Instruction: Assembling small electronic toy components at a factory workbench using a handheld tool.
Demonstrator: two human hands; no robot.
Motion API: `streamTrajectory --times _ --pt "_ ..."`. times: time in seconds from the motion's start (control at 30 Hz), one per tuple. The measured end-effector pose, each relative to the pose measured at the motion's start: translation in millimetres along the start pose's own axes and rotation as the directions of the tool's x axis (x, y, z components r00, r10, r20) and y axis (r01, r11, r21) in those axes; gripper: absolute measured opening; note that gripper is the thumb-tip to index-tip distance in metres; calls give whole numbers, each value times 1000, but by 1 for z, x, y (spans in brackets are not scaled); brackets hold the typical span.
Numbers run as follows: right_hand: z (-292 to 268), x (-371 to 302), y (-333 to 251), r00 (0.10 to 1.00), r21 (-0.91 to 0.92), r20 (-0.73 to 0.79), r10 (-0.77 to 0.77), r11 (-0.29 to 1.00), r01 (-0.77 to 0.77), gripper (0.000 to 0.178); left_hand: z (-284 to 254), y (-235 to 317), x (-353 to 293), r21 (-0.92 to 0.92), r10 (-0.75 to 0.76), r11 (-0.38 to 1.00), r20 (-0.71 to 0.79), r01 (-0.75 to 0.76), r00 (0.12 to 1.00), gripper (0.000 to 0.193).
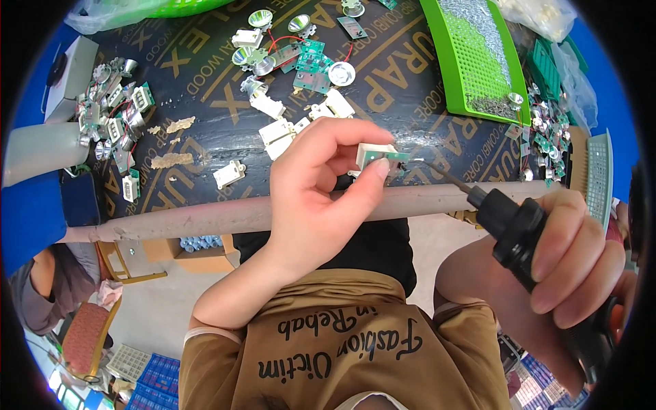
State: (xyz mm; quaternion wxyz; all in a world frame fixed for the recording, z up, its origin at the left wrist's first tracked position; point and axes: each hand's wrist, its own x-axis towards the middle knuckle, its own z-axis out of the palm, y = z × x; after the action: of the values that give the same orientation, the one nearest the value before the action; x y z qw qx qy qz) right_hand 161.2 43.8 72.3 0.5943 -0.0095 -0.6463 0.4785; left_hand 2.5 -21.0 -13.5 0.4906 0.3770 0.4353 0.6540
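Note:
Between its thumb and fingers, my left hand [307, 195] pinches a small white plastic housing [374, 148] together with a green circuit board [398, 157]; the thumb presses on the board. My right hand [574, 263] is wrapped round a black power screwdriver [509, 222], its thin bit pointing left at the board's right end. Something small and shiny shows at the bit's tip, too small to name. I cannot tell whether the tip touches the board. Several loose white housings [279, 137] lie just beyond my left hand, and one more white housing [229, 175] sits to its left.
Lamp reflectors wired to boards [311, 58] lie at the far middle. A green tray [471, 61] of screws stands far right, beside piled lamp assemblies [547, 133]. Another assembly pile [113, 116] lies left, near a translucent container [41, 154]. The table's padded edge [184, 217] runs before me.

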Motion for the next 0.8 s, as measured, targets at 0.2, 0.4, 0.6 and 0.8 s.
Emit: streamTrajectory --times 0.2,0.4,0.6,0.8 --pt "-12 -3 -12 989 -49 -127 -70 997 64 57 3 6 0 -94 -84 991 91 93 992 29" --pt "-49 -3 -49 946 -145 -258 -199 975 166 73 39 17 10 -1 -80 996 311 84 947 26" --pt "-67 5 -70 831 -348 -442 -337 919 187 84 51 -6 29 411 -137 911 232 31 963 23" --pt "-46 6 -52 885 -554 -363 -291 831 46 74 30 -1 26 614 -80 786 212 -69 974 15"
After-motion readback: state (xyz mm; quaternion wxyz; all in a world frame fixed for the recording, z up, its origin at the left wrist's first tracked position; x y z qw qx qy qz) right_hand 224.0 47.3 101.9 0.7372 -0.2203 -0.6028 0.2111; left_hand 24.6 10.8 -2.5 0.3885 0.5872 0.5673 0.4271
